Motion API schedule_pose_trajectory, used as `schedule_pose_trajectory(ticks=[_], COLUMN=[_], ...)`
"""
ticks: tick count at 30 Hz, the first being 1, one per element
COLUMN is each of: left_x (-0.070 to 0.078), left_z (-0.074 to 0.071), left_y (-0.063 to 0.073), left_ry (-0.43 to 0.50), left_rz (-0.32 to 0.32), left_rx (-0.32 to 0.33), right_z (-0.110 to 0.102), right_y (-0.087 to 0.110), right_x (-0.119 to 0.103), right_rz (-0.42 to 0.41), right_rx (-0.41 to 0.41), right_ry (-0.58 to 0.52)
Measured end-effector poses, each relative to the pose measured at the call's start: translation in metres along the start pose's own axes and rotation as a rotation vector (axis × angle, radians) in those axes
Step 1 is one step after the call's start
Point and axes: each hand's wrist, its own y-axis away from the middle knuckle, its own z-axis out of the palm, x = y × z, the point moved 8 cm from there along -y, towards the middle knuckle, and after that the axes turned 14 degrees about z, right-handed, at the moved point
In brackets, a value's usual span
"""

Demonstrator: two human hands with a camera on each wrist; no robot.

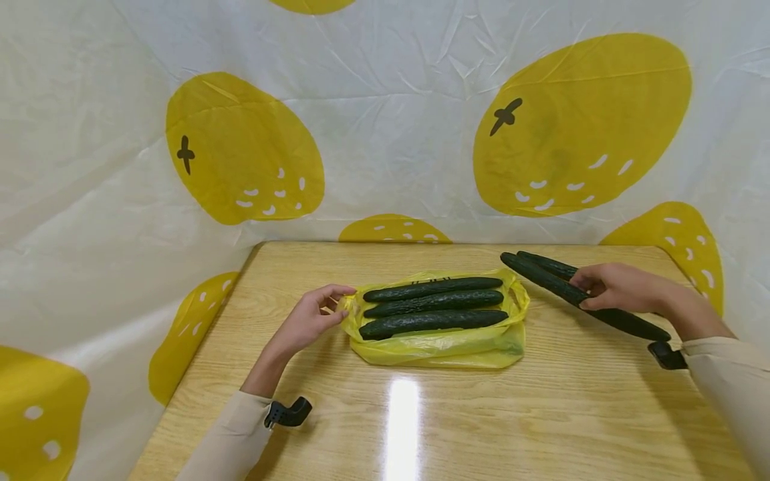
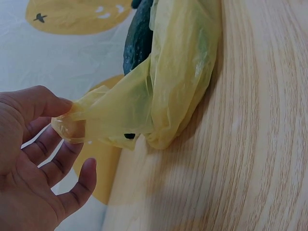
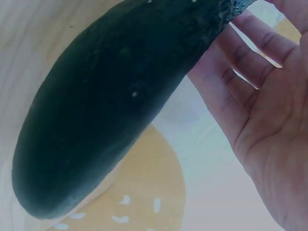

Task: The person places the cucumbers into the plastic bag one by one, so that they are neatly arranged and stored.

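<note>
A yellow plastic bag (image 1: 439, 351) lies spread on the wooden table with three dark green cucumbers (image 1: 433, 304) side by side in its opening. My left hand (image 1: 307, 317) is at the bag's left end. In the left wrist view, thumb and forefinger of that hand (image 2: 38, 149) pinch a stretched corner of the bag (image 2: 185, 72). To the right of the bag, my right hand (image 1: 631, 288) holds a long cucumber (image 1: 631, 324) around its middle, at a slant. Close behind it is another cucumber (image 1: 553, 267), partly hidden by the hand. The held cucumber (image 3: 96, 106) fills much of the right wrist view.
The wooden table (image 1: 481, 421) has a bright light reflection (image 1: 402, 427) near its front. A white sheet (image 1: 397, 153) printed with large yellow fruit shapes hangs behind the table and along its sides. Dark wrist cameras (image 1: 289, 412) are strapped to both wrists.
</note>
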Motion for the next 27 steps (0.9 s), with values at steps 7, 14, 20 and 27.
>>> schedule_pose_trajectory(ticks=[7,14,20,27], left_x=[0.0,0.001,0.001,0.002], left_z=[0.0,0.0,0.001,0.001], left_y=[0.0,0.0,0.0,0.0], left_ry=[-0.012,-0.006,-0.004,0.003], left_rz=[-0.001,0.009,0.006,0.007], left_rx=[-0.002,-0.005,-0.008,-0.01], right_z=[-0.008,-0.011,-0.015,-0.02], right_y=[0.001,-0.001,-0.001,-0.002], right_x=[-0.015,-0.025,-0.036,-0.049], right_rz=[-0.007,-0.032,-0.049,-0.064], right_rx=[0.019,0.036,0.038,0.07], right_ry=[-0.049,-0.05,-0.061,-0.013])
